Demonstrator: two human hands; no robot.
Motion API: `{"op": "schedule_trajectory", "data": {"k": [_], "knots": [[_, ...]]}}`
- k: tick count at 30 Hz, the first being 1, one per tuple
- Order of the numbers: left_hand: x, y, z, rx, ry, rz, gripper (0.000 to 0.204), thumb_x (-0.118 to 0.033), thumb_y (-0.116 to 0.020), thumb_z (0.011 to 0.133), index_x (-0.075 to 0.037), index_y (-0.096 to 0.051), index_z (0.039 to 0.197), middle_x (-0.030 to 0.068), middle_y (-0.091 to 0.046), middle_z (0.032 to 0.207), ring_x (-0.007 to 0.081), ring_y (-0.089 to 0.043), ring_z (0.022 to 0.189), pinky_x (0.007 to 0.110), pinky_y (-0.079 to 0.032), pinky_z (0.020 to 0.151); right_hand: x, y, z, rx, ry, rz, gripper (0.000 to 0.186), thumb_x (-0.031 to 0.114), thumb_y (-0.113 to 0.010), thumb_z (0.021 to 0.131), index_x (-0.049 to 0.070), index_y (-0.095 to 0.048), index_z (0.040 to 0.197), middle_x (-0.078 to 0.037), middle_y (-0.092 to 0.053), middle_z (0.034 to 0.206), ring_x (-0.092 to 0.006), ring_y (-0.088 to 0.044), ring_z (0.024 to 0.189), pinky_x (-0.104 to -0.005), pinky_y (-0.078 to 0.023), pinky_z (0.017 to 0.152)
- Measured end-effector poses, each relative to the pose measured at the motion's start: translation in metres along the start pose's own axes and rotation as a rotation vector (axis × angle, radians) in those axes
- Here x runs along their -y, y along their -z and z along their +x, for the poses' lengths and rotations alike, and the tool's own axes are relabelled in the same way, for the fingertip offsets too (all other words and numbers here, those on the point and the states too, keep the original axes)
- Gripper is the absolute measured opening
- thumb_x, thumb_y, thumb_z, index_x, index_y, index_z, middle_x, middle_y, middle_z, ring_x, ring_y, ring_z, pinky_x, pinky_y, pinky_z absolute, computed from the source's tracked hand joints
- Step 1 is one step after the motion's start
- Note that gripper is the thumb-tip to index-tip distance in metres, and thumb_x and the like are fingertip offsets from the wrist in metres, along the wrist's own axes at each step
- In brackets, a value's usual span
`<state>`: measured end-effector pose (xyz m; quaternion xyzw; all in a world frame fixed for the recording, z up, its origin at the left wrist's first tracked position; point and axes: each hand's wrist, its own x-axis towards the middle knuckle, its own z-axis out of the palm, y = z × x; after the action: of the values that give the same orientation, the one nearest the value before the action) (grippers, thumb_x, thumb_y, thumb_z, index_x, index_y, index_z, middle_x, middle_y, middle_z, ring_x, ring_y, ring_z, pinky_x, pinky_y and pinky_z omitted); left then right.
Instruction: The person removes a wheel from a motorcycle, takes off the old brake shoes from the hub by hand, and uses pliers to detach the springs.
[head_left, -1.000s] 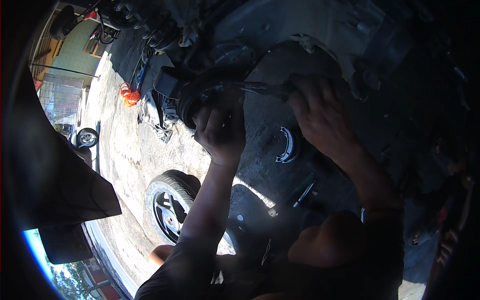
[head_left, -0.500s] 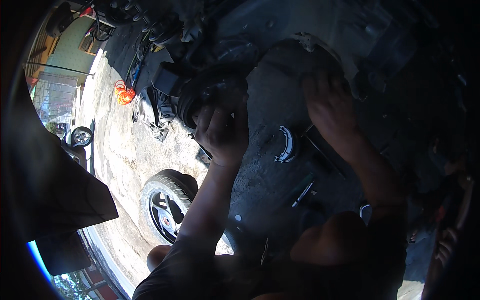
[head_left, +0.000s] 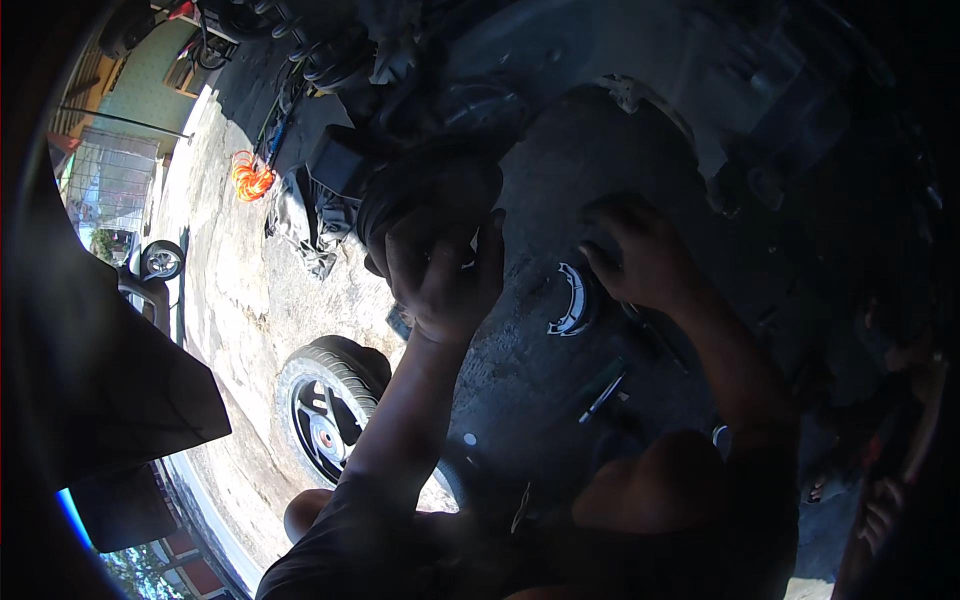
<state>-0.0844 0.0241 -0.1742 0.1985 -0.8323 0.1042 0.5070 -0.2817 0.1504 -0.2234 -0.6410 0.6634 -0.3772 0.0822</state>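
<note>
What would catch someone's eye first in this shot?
Two bare hands in the middle: the left hand grips a dark rounded part, and the right hand rests beside a curved metal piece. Lower left, a loose wheel lies on sunlit ground, with an orange coil farther up.

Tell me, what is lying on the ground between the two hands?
In the head view, a curved metal piece with a pale rim lies on the dark ground between the left hand and the right hand, close by the right hand's fingers.
</note>
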Motion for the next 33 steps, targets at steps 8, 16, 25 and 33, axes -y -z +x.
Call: {"op": "schedule_trajectory", "data": {"k": [8,16,25,33], "knots": [[0.000,-0.007,0.002,0.049,0.015,0.009,0.025,-0.014,-0.082,0.076,-0.014,-0.072,0.099,0.0021,-0.070,0.095,0.0231,-0.065,0.081,0.036,-0.045,0.080,0.036,0.006,0.097,-0.346,0.442,0.235,0.024,0.012,-0.076,0.074,0.006,-0.070,0.097,-0.012,-0.069,0.094,-0.0290,-0.070,0.083,-0.0385,-0.057,0.075],[0.000,-0.004,-0.001,0.095,0.131,-0.057,0.022,-0.013,-0.078,0.079,-0.010,-0.072,0.100,0.0040,-0.071,0.087,0.0235,-0.066,0.076,0.034,-0.050,0.075,0.034,0.014,0.108,-0.263,0.446,0.201,0.015,0.015,-0.075,0.074,0.006,-0.070,0.085,-0.012,-0.067,0.083,-0.0308,-0.069,0.077,-0.0407,-0.056,0.069],[-0.004,0.000,0.008,0.090,0.128,-0.128,0.018,-0.006,-0.072,0.083,-0.004,-0.071,0.100,0.0096,-0.073,0.096,0.0272,-0.070,0.086,0.035,-0.053,0.079,0.046,0.033,0.120,-0.112,0.401,0.125,0.017,0.009,-0.079,0.069,0.005,-0.070,0.083,-0.009,-0.070,0.081,-0.0251,-0.070,0.075,-0.0346,-0.055,0.067],[-0.004,0.000,0.007,0.093,0.127,-0.120,0.018,-0.006,-0.073,0.083,-0.003,-0.072,0.101,0.0100,-0.073,0.096,0.0273,-0.070,0.087,0.036,-0.053,0.080,0.047,0.025,0.116,-0.112,0.194,0.344,0.019,0.007,-0.079,0.071,0.003,-0.071,0.087,-0.009,-0.072,0.082,-0.0148,-0.071,0.076,-0.0304,-0.056,0.068]]}}
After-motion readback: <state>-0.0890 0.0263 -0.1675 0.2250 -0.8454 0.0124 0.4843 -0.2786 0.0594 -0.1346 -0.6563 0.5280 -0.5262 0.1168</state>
